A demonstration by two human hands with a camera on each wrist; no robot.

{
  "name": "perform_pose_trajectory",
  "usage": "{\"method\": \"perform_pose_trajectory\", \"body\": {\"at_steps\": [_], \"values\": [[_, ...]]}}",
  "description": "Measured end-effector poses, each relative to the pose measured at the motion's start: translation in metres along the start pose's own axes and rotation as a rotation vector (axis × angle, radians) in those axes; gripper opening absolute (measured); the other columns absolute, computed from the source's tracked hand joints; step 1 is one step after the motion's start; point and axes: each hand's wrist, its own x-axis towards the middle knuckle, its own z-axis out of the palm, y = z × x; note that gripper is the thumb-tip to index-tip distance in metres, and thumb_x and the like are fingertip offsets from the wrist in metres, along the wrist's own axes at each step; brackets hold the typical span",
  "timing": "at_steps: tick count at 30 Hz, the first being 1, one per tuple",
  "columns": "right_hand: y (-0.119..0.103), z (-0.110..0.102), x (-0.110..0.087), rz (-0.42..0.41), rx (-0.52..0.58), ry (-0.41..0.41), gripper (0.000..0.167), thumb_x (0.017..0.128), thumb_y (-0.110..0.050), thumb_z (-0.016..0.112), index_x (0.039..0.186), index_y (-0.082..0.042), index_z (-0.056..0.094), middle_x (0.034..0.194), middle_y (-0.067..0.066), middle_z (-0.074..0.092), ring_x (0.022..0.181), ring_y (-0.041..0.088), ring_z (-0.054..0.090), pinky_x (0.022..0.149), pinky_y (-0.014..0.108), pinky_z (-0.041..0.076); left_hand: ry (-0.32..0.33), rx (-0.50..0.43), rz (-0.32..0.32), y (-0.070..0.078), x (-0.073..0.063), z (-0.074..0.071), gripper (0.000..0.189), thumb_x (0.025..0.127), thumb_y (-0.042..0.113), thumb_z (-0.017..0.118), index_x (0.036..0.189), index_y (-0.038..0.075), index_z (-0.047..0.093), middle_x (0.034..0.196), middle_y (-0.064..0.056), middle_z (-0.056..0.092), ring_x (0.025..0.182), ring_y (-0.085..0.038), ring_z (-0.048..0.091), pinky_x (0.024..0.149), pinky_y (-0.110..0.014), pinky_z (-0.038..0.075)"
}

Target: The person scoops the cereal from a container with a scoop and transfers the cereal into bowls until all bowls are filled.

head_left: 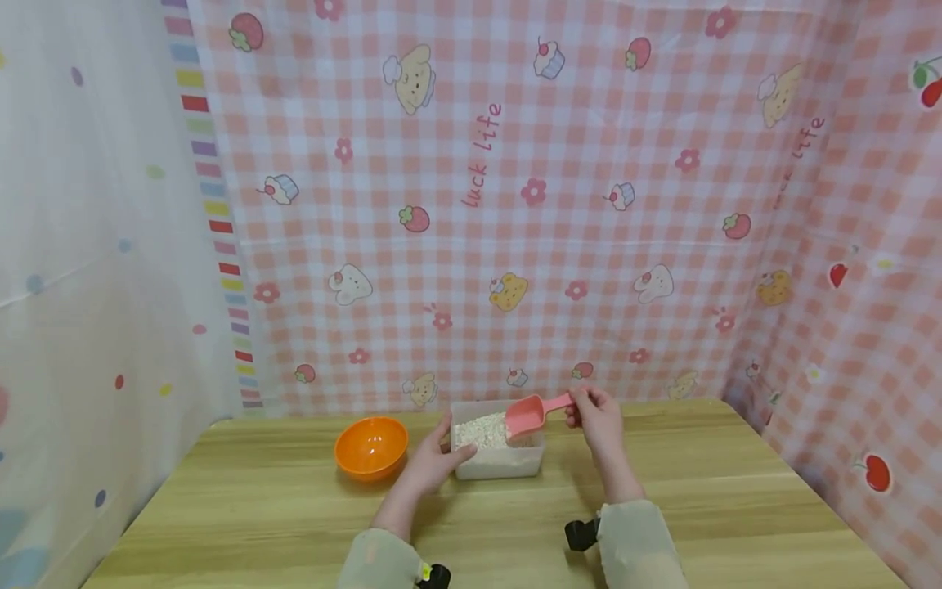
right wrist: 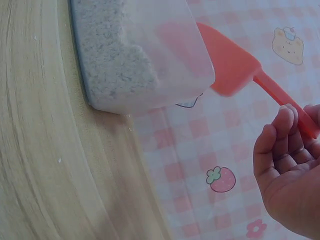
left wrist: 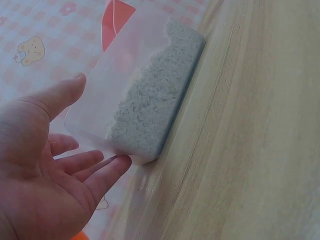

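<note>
A translucent plastic container stands upright on the table, partly filled with pale, oat-like flakes. My left hand holds the container at its left end. In the left wrist view, the thumb lies by the rim and the fingertips touch the end wall. A pink scoop slants across the container's right end; through the wall in the right wrist view, its front part shows inside, above the flakes. My right hand pinches the scoop's handle. No flakes are visible in the scoop.
Left of the container, close to my left forearm, stands an orange bowl. The wooden table ends at a pink checked curtain behind, with more cloth hanging on both sides. A few specks lie on the table in the right wrist view.
</note>
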Motion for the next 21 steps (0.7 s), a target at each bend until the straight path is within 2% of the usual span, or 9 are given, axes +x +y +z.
{"method": "perform_pose_trajectory", "body": {"at_steps": [10,21], "values": [[-0.0038,0.0076,-0.0048,-0.098,-0.096,-0.033,0.022,0.097,-0.007,0.057,0.1,0.015,0.061,0.067,0.006,0.059,0.056,0.007,0.054,0.053,0.018,0.05,-0.002,0.003,0.008,-0.0014,-0.0007,0.0005,0.083,0.093,0.031,0.066,0.154,0.003,0.018,0.154,-0.022,0.027,0.128,-0.041,0.046,0.1,-0.051,0.042],[0.0043,0.0087,-0.0017,-0.094,-0.214,-0.04,0.018,0.094,-0.005,0.059,0.092,0.012,0.063,0.06,0.004,0.054,0.049,0.012,0.052,0.047,0.021,0.046,0.008,0.004,0.0,-0.0022,-0.0004,0.0018,0.083,0.092,0.032,0.067,0.154,0.002,0.019,0.153,-0.022,0.029,0.128,-0.042,0.046,0.099,-0.051,0.043]]}}
